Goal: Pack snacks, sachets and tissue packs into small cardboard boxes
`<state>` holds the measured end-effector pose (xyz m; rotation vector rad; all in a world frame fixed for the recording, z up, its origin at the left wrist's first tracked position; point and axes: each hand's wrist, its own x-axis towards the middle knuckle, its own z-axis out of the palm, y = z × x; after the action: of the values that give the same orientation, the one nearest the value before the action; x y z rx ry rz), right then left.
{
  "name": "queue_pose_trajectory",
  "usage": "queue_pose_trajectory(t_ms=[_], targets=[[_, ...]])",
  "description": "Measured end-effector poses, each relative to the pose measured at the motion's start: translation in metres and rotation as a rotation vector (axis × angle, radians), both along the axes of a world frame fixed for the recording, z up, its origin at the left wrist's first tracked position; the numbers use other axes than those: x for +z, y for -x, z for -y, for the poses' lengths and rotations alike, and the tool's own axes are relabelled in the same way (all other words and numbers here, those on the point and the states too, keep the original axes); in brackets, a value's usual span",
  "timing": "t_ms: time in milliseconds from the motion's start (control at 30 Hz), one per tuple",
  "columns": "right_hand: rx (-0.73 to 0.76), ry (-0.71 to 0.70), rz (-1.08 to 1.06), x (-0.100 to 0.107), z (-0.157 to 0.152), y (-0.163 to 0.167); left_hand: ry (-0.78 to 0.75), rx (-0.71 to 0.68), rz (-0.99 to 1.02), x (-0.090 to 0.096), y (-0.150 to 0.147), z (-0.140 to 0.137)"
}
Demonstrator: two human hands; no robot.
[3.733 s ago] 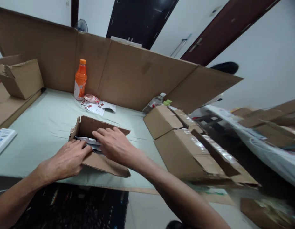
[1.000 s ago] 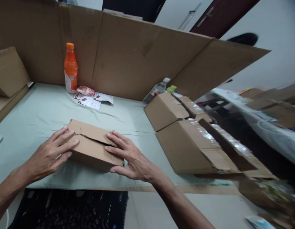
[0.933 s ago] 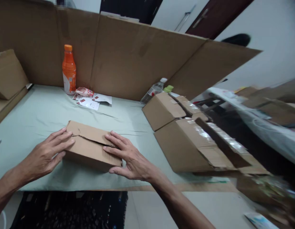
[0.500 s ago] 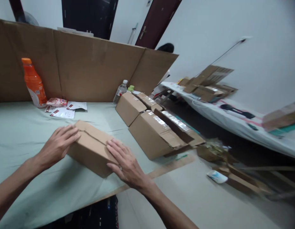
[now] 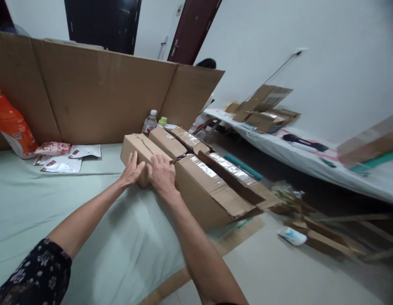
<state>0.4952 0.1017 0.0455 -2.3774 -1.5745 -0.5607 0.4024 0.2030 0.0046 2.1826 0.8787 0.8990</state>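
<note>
A closed brown cardboard box rests on the green-covered table against a group of similar boxes. My left hand presses on its near side, fingers extended and thumb apart. Bent over the top edge at the box's near end are the fingers of my right hand, with the thumb down its side. Part of that end is hidden behind this hand. Directly right of it stands a taped cardboard box, and behind that another taped box.
An upright cardboard panel lines the table's back. An orange bottle, a pink packet and white sachets are at left. A clear bottle stands behind the boxes. The table edge drops to the floor.
The box has moved right and away from me, up to the other boxes. Both hands went with it and are now closer together. The camera view has turned right.
</note>
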Motion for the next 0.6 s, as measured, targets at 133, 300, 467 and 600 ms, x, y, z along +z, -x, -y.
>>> queue_pose_trajectory(t_ms=[133, 300, 467, 600], targets=[[-0.061, 0.014, 0.008, -0.005, -0.014, -0.015, 0.067, -0.069, 0.005, 0.003, -0.024, -0.02], [-0.083, 0.041, 0.003, -0.006, -0.02, -0.016, 0.109, -0.14, -0.08, 0.005, -0.033, -0.018], [-0.01, 0.062, -0.027, -0.003, -0.01, -0.014, 0.089, -0.273, -0.294, -0.003, 0.018, 0.033], [0.117, 0.019, -0.047, -0.009, 0.003, -0.02, 0.011, -0.297, -0.398, -0.007, 0.119, 0.082]])
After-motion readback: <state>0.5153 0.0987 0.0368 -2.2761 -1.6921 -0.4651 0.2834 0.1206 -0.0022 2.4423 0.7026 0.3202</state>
